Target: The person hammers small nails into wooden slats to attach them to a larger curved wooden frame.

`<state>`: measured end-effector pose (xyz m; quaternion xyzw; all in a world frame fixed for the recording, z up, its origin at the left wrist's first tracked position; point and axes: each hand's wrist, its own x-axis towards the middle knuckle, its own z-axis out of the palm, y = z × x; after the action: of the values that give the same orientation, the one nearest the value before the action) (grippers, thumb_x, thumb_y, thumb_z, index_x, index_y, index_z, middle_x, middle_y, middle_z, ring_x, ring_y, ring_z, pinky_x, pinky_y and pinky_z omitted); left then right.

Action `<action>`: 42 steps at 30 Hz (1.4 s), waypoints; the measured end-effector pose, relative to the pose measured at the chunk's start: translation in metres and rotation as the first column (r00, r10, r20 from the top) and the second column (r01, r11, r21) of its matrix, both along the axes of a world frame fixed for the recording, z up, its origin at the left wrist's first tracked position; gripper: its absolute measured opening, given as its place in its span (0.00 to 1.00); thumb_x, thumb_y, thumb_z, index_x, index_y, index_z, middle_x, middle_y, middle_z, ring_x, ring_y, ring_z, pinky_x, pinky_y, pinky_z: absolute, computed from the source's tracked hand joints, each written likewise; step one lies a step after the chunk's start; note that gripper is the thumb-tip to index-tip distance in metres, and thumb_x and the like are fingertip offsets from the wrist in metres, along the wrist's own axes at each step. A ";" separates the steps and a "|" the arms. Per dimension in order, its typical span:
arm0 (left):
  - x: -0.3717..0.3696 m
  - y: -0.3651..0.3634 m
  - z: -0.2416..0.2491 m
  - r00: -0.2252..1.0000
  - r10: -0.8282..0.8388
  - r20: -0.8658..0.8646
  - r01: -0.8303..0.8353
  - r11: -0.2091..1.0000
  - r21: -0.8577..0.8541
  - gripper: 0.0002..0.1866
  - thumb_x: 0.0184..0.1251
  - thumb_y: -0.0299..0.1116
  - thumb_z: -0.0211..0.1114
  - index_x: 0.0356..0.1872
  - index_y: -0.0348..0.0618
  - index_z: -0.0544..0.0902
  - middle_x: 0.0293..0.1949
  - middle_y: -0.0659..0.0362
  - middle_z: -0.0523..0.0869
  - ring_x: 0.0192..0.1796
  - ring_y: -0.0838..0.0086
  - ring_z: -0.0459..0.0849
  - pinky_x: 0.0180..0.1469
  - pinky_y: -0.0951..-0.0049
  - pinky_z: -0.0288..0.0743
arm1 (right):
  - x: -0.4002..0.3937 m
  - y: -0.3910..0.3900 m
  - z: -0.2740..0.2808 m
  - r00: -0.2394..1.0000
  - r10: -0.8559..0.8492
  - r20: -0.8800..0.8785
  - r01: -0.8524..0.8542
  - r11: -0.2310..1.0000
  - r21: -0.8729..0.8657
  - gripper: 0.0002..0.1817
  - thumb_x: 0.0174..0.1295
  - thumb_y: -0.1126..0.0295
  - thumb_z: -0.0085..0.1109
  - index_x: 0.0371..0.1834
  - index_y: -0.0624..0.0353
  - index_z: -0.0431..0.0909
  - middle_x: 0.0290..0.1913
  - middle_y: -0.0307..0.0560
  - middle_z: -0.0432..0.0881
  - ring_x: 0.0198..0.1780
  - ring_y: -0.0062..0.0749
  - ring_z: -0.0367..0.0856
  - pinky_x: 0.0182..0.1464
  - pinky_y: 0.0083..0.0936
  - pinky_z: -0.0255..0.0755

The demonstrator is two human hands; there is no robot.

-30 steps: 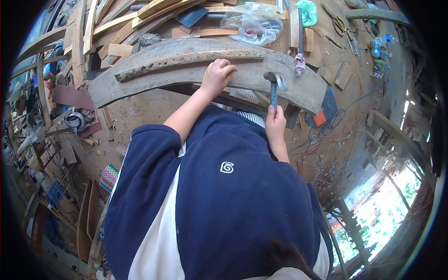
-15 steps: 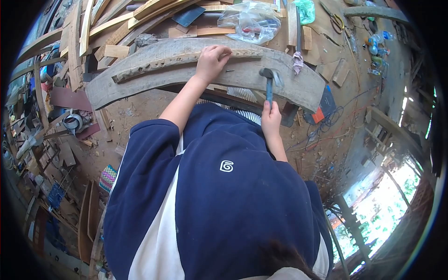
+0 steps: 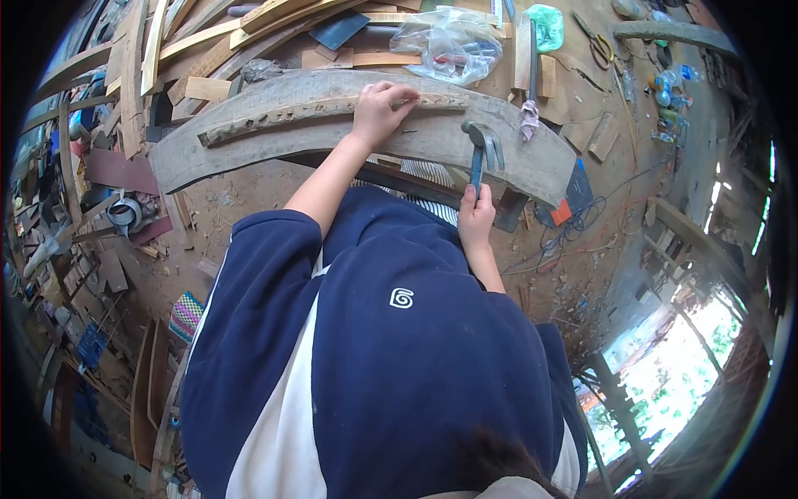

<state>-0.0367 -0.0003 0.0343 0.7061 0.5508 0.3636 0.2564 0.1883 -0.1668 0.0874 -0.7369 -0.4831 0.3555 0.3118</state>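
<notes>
My right hand [image 3: 476, 220] is wrapped round the handle of a claw hammer [image 3: 480, 150], its head raised over the right part of a curved grey board [image 3: 283, 154]. Along the board lies a narrow rough wooden strip [image 3: 274, 123]. My left hand [image 3: 382, 116] rests at the strip's right half, fingers pinched together; what is between the fingertips is too small to make out. A small dark nail-like piece [image 3: 409, 131] lies on the board just below that hand.
Beyond the board lie a clear plastic bag [image 3: 449, 41], a green bag [image 3: 546, 27], a metal bar [image 3: 532, 62] with cloth at its end, and scissors [image 3: 600, 48]. Timber strips [image 3: 199, 50] pile up at far left. Cables [image 3: 573, 224] trail on the ground at right.
The hammer and my right hand have shifted slightly down, and the hammer head has turned so its claw shows more. My left hand stays at nearly the same place on the strip.
</notes>
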 end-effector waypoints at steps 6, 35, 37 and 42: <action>0.002 0.000 -0.001 1.000 0.001 -0.022 0.001 0.998 0.067 0.04 0.60 0.41 0.73 0.35 0.61 0.89 0.33 0.71 0.87 0.40 0.75 0.84 0.49 0.66 0.72 | -0.008 0.006 -0.008 1.000 -0.005 0.013 0.006 0.996 -0.084 0.16 0.76 0.59 0.52 0.37 0.62 0.73 0.21 0.51 0.75 0.22 0.38 0.74 0.29 0.34 0.69; 0.002 0.003 0.000 0.998 -0.021 -0.060 0.025 0.997 0.075 0.05 0.56 0.40 0.73 0.33 0.57 0.90 0.38 0.69 0.90 0.45 0.71 0.84 0.50 0.66 0.73 | -0.020 0.007 -0.006 0.999 0.052 0.000 -0.052 0.999 -0.016 0.15 0.75 0.58 0.52 0.41 0.62 0.73 0.22 0.53 0.76 0.25 0.45 0.80 0.31 0.35 0.72; -0.001 0.004 -0.001 0.999 -0.023 -0.037 0.025 0.997 0.066 0.05 0.56 0.40 0.74 0.33 0.56 0.90 0.38 0.68 0.90 0.46 0.71 0.84 0.50 0.66 0.73 | -0.019 0.008 0.004 0.994 0.092 -0.056 -0.091 0.996 0.010 0.15 0.75 0.58 0.52 0.42 0.62 0.73 0.23 0.55 0.78 0.26 0.51 0.81 0.31 0.36 0.73; -0.002 0.003 -0.006 0.999 -0.026 -0.028 0.027 0.999 0.031 0.06 0.55 0.40 0.74 0.31 0.54 0.90 0.37 0.68 0.89 0.46 0.71 0.84 0.50 0.66 0.74 | -0.032 0.041 0.015 0.986 0.165 -0.025 -0.163 0.984 0.069 0.16 0.75 0.58 0.53 0.43 0.63 0.74 0.24 0.57 0.80 0.26 0.50 0.83 0.30 0.37 0.73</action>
<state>-0.0382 0.0032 0.0280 0.7222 0.5392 0.3590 0.2425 0.1564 -0.1262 0.1023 -0.6782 -0.5489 0.3749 0.3134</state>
